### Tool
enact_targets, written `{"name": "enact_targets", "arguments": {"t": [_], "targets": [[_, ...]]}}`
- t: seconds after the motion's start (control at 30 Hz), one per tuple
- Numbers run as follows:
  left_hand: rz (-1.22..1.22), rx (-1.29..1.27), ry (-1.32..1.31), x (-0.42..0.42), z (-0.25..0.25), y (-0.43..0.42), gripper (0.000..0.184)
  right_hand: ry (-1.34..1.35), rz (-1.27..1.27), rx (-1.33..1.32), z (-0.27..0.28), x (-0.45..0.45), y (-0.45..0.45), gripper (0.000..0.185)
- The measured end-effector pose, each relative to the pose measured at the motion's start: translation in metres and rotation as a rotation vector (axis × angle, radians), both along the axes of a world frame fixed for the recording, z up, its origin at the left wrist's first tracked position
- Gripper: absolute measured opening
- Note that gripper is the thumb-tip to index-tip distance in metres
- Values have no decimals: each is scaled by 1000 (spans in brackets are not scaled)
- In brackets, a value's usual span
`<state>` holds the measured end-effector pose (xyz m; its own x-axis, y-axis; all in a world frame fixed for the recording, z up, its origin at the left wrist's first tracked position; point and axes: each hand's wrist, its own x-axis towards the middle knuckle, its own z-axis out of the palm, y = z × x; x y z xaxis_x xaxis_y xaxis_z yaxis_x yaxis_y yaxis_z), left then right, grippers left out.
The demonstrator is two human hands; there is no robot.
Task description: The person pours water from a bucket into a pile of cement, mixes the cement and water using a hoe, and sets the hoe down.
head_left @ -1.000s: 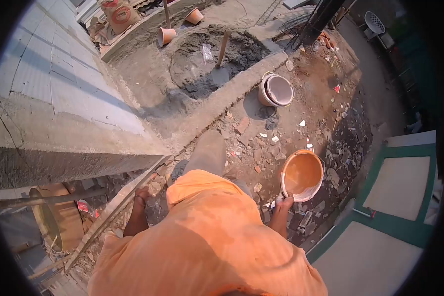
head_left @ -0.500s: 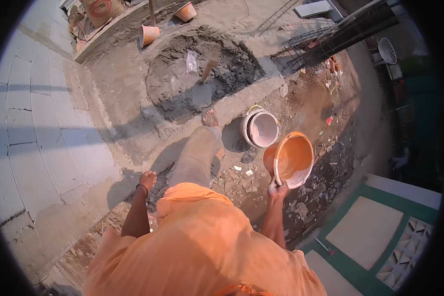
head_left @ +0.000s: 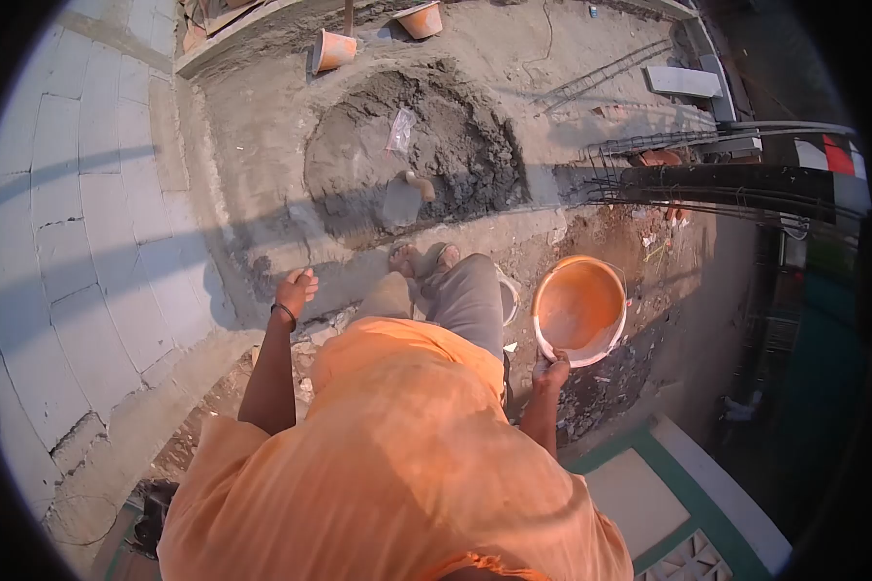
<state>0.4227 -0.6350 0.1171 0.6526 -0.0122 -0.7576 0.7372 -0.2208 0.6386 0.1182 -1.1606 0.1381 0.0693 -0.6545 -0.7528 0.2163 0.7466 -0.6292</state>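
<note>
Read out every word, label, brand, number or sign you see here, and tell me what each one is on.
No readable text in this view.
Orange bucket, held by the right hand: no lettering visible.
Clear plastic wrapper on the grey mix: any print is too small and blurred to read.
Red-and-white patch near the right edge: no letters can be made out.

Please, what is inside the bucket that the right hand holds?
Inside the orange bucket, there are pale smears; no load is visible. The right hand covers a small part of its edge.
</note>
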Motion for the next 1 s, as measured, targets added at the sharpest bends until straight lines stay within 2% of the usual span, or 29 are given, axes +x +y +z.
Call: {"name": "enact_targets", "arguments": {"t": [0.17,0.27,0.33,0.37,0.4,0.47,0.5,0.53,0.57,0.67,0.77,0.8,0.9,1.0], "targets": [[168,100,114,-50,14,1,38,141,405,-101,-33,85,-101,22],[362,214,160,-105,44,-3,27,200,674,-82,-62,171,-148,32],[503,129,219,-161,35,20,25,249,850,-156,-148,212,-189,34],[597,166,245,-179,45,8,26,313,887,-163,-157,237,-188,37],[529,332,290,-190,53,-14,27,377,929,-181,-164,272,-192,40],[592,310,400,-213,60,-41,28,482,1049,-140,-202,322,-196,45],[502,315,444,-219,58,-58,29,537,1080,-174,-215,344,-200,47],[423,359,486,-229,40,-56,31,572,1126,-167,-271,356,-170,50],[331,344,520,-232,45,-76,33,577,1117,-196,-258,372,-179,51],[276,253,482,-214,46,-121,35,582,1125,-252,-227,410,-192,55],[320,181,362,-193,30,-136,38,590,1173,-229,-203,426,-203,53],[368,149,355,-168,42,-144,39,582,1149,-228,-181,435,-205,50],[420,134,322,-141,34,-142,38,538,1036,-149,-156,441,-200,48],[487,121,303,-136,18,-129,41,395,907,-47,-159,427,-203,41]]}}
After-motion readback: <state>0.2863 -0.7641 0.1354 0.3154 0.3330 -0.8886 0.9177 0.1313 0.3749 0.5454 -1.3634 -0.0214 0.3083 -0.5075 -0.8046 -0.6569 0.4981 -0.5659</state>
